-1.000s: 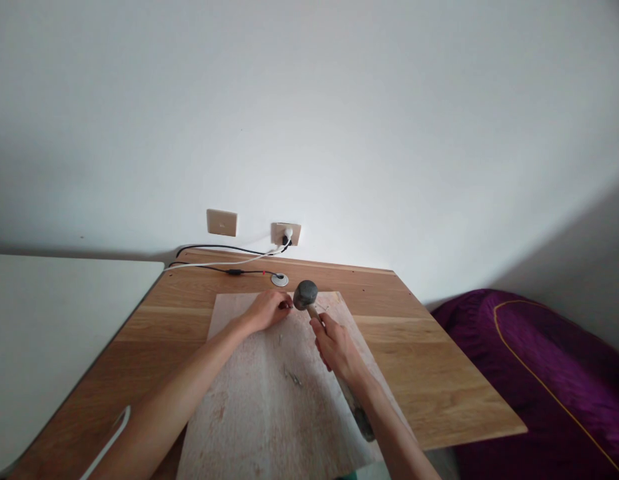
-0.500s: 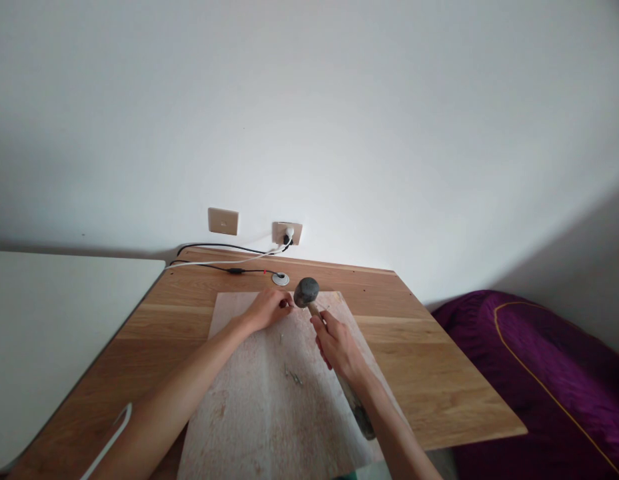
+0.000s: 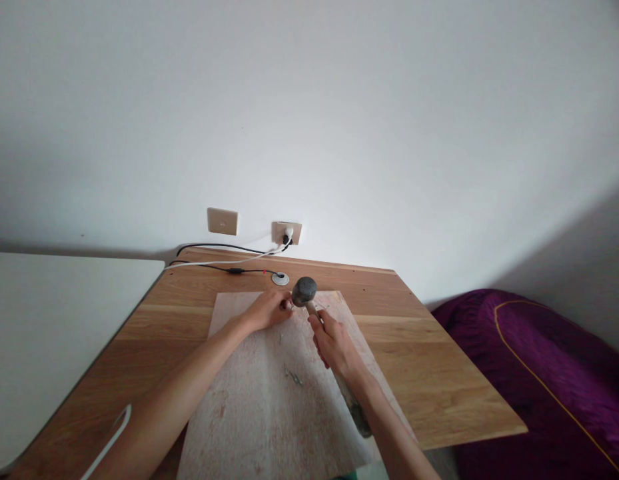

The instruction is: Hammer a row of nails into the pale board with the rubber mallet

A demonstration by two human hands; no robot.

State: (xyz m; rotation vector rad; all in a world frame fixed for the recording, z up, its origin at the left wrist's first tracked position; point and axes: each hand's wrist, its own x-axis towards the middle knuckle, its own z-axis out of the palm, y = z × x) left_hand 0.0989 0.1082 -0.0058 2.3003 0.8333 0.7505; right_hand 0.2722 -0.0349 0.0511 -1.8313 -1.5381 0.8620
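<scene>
My right hand is wrapped round the wooden handle of a rubber mallet, whose dark head is up beside my left fingertips. The handle's lower end shows below my right wrist. With thumb and finger pinched together, my left hand rests near the far edge of a pale, worn wooden board. A thin nail, mostly hidden, seems to be in that pinch. Several loose nails lie on the middle of the board, and one more nail lies closer to my left hand.
Under the board is a wooden tabletop against a white wall. Cables run along its back to a wall socket, near a round cable grommet. A white panel stands at left; purple fabric bulges at right.
The mallet head has shifted slightly left, closer to my left fingertips, and my right hand has moved a little with it. My left hand stays almost in place.
</scene>
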